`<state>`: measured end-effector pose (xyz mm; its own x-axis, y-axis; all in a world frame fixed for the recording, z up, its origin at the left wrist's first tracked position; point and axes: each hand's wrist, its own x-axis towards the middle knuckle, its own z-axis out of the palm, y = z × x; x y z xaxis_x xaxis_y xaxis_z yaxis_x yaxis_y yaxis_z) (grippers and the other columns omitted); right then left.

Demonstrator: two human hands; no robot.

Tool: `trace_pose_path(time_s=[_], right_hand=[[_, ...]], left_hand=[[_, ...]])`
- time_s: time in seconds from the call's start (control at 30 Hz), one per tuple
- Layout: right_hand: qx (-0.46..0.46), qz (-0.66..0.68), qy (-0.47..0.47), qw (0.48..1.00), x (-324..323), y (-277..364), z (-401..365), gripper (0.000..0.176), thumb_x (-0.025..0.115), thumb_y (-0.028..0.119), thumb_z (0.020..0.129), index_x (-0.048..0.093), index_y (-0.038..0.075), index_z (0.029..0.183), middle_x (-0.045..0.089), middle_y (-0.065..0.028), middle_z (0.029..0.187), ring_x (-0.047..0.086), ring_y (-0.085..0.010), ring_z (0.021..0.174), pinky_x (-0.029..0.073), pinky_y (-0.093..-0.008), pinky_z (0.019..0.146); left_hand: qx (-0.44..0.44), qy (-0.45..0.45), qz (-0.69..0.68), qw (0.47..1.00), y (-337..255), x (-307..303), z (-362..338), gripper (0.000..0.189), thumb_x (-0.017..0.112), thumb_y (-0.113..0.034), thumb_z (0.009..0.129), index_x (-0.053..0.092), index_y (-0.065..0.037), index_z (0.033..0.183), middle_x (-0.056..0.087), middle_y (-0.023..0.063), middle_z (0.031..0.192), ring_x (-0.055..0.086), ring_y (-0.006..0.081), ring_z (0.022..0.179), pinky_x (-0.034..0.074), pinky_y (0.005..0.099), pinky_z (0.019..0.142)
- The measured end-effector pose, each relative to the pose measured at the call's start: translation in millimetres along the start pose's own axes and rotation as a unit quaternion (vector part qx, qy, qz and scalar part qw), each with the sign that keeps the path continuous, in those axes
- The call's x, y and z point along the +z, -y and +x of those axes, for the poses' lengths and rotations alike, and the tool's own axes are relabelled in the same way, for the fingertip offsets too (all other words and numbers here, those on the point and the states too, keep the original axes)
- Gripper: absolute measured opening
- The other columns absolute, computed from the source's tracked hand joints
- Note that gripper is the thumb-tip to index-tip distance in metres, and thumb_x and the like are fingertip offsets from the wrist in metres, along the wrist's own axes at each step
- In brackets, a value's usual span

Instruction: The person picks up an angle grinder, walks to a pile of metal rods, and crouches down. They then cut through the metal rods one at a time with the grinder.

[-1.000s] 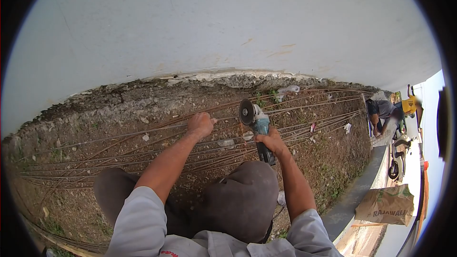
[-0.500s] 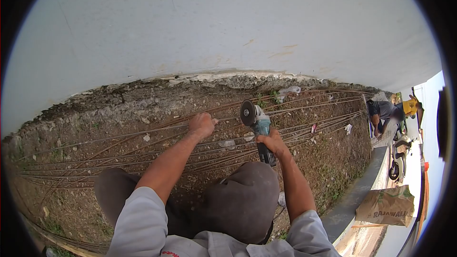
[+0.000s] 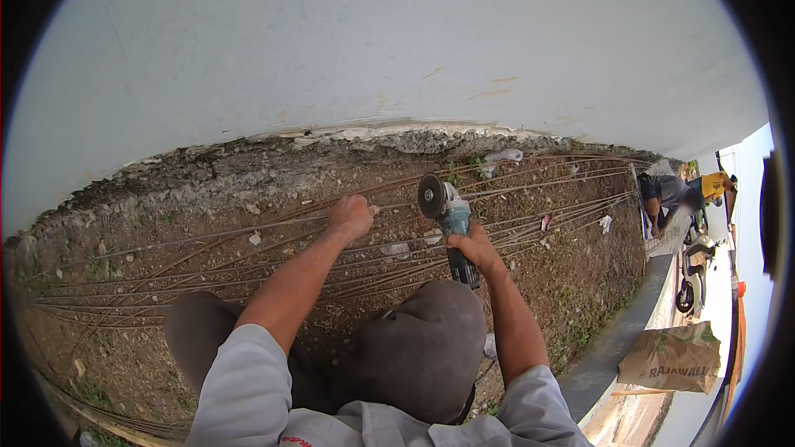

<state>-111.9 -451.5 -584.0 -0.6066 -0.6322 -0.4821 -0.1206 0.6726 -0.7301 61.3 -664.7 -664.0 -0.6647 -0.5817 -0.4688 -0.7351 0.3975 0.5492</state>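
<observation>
My right hand [image 3: 474, 247] is wrapped round the body of a teal and black angle grinder [image 3: 455, 223]. The grinder points away from me, its dark round disc [image 3: 431, 195] at the far end above the rods. To the left, my left hand [image 3: 352, 217] is closed on a thin steel rod [image 3: 281, 223], which comes out on both sides of the fist. More long, rusty steel rods [image 3: 546, 230] run left to right over the soil, passing below the grinder and in front of my knees.
A pale wall [image 3: 397, 41] with a crumbling base rises beyond the rods. Plastic scraps [image 3: 502, 159] and stones lie on the soil. At right are a concrete kerb [image 3: 609, 364], a brown sack [image 3: 672, 358], a parked motorbike [image 3: 694, 273] and two bending people [image 3: 662, 199].
My hands, the grinder and the rods stay in nearly the same place. At the far right, the person in yellow has shifted slightly.
</observation>
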Motion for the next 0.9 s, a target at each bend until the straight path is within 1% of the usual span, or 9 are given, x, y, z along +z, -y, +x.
trace_pose_path(time_s=[0.03, 0.17, 0.23, 0.47, 0.57, 0.67, 0.77, 0.83, 0.9], right_hand=[[0.008, -0.007, -0.006, 1.000, 0, -3, 1, 0.047, 0.073, 0.023, 0.065, 0.059, -0.005, 0.099, 0.062, -0.0106, 0.086, 0.056, -0.0201, 0.077, 0.047, -0.0336, 0.071], [0.013, -0.015, -0.024, 1.000, 0, -13, 8, 0.047, 0.073, 0.023, 0.065, 0.059, -0.005, 0.100, 0.062, -0.0103, 0.085, 0.057, -0.0195, 0.076, 0.048, -0.0336, 0.070], [0.015, -0.014, -0.021, 1.000, -1, -16, 10, 0.047, 0.073, 0.023, 0.064, 0.059, -0.005, 0.099, 0.062, -0.0104, 0.084, 0.057, -0.0195, 0.075, 0.048, -0.0338, 0.069], [0.038, -0.041, -0.012, 0.998, -3, 6, 0, 0.044, 0.074, 0.025, 0.063, 0.061, -0.006, 0.092, 0.063, -0.0109, 0.079, 0.057, -0.0199, 0.070, 0.048, -0.0350, 0.064], [0.032, -0.038, -0.023, 0.999, -2, -3, 3, 0.046, 0.075, 0.026, 0.063, 0.060, -0.006, 0.093, 0.062, -0.0110, 0.081, 0.057, -0.0195, 0.071, 0.047, -0.0347, 0.065], [0.028, -0.043, -0.027, 0.998, -2, -6, 4, 0.046, 0.075, 0.026, 0.063, 0.059, -0.005, 0.094, 0.062, -0.0105, 0.082, 0.057, -0.0192, 0.073, 0.047, -0.0345, 0.066], [0.010, -0.036, -0.034, 0.999, -1, -23, 13, 0.045, 0.075, 0.025, 0.064, 0.059, -0.004, 0.095, 0.062, -0.0098, 0.084, 0.057, -0.0185, 0.074, 0.047, -0.0338, 0.068], [0.009, -0.022, -0.026, 0.999, 0, -16, 8, 0.045, 0.075, 0.024, 0.065, 0.059, -0.003, 0.096, 0.062, -0.0096, 0.083, 0.057, -0.0183, 0.074, 0.047, -0.0337, 0.068], [0.008, -0.009, -0.018, 1.000, 0, -8, 3, 0.045, 0.075, 0.024, 0.065, 0.059, -0.003, 0.097, 0.063, -0.0093, 0.083, 0.057, -0.0182, 0.074, 0.047, -0.0335, 0.068]], left_hand=[[-0.013, 0.019, -0.008, 1.000, -1, -2, -1, 0.043, 0.059, -0.040, 0.094, 0.068, 0.001, 0.098, 0.066, 0.0203, 0.107, 0.061, 0.0361, 0.107, 0.047, 0.0484, 0.092], [-0.016, 0.022, -0.005, 1.000, 0, 0, 1, 0.043, 0.059, -0.041, 0.094, 0.068, 0.001, 0.099, 0.066, 0.0204, 0.108, 0.061, 0.0362, 0.108, 0.047, 0.0484, 0.093], [0.014, -0.022, 0.015, 1.000, 2, 3, 1, 0.049, 0.057, -0.043, 0.096, 0.069, 0.003, 0.087, 0.068, 0.0175, 0.087, 0.066, 0.0333, 0.089, 0.052, 0.0492, 0.077], [0.017, -0.032, 0.015, 0.999, 1, 3, -1, 0.049, 0.057, -0.043, 0.096, 0.069, 0.004, 0.088, 0.069, 0.0181, 0.089, 0.066, 0.0343, 0.092, 0.052, 0.0492, 0.078], [0.015, -0.030, 0.011, 0.999, 1, 3, -1, 0.049, 0.057, -0.043, 0.096, 0.070, 0.004, 0.088, 0.069, 0.0187, 0.091, 0.066, 0.0348, 0.094, 0.052, 0.0491, 0.079], [0.021, -0.039, 0.012, 0.999, 4, 6, 1, 0.049, 0.058, -0.043, 0.096, 0.069, 0.004, 0.086, 0.068, 0.0181, 0.088, 0.066, 0.0345, 0.091, 0.052, 0.0495, 0.077], [0.018, -0.023, 0.011, 1.000, 2, 3, 0, 0.049, 0.058, -0.043, 0.096, 0.069, 0.003, 0.084, 0.068, 0.0174, 0.084, 0.066, 0.0339, 0.087, 0.052, 0.0500, 0.075], [0.013, -0.025, 0.006, 1.000, 1, 3, 0, 0.049, 0.058, -0.043, 0.096, 0.069, 0.003, 0.082, 0.068, 0.0163, 0.081, 0.067, 0.0332, 0.084, 0.052, 0.0503, 0.073], [0.013, -0.025, 0.006, 1.000, 1, 3, -1, 0.049, 0.058, -0.043, 0.096, 0.069, 0.003, 0.083, 0.068, 0.0162, 0.081, 0.067, 0.0330, 0.085, 0.052, 0.0502, 0.073]])
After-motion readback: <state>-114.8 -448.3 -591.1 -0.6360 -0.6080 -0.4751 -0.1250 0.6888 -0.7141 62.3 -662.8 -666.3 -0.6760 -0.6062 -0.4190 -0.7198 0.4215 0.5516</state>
